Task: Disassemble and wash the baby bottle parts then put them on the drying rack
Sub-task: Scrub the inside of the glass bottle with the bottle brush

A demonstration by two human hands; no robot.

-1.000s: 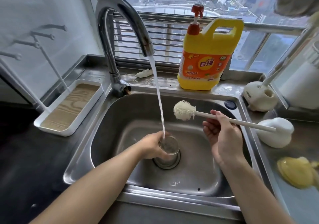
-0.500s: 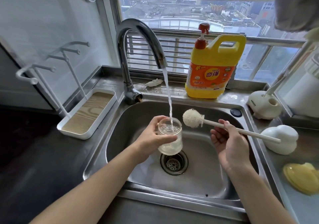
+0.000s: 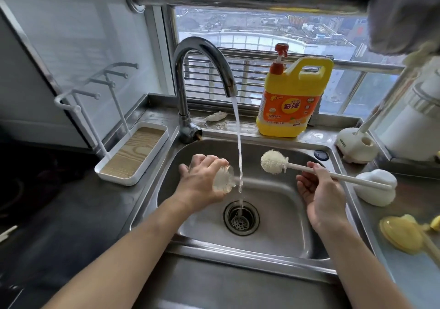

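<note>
My left hand [image 3: 198,180] grips the clear baby bottle body [image 3: 223,180] over the steel sink [image 3: 269,256]. The bottle lies tipped on its side, mouth toward the running water stream [image 3: 239,156] from the tap [image 3: 202,51]. My right hand [image 3: 319,189] holds the cream handle of a white bottle brush [image 3: 273,161], its bristle head just right of the stream. The white drying rack [image 3: 133,154] with upright pegs and a wood-grain tray stands left of the sink. A yellow bottle part [image 3: 402,233] lies on the counter at the right.
A yellow dish-soap jug [image 3: 291,101] with a red pump stands on the sill behind the sink. A cream brush stand [image 3: 354,145] and a white rounded object [image 3: 378,187] sit on the right counter. The drain strainer [image 3: 241,218] is at the sink's middle.
My left hand lifted the bottle from under the stream near the drain, then tipped it from upright onto its side, left of the water. The brush hand stayed about where it was.
</note>
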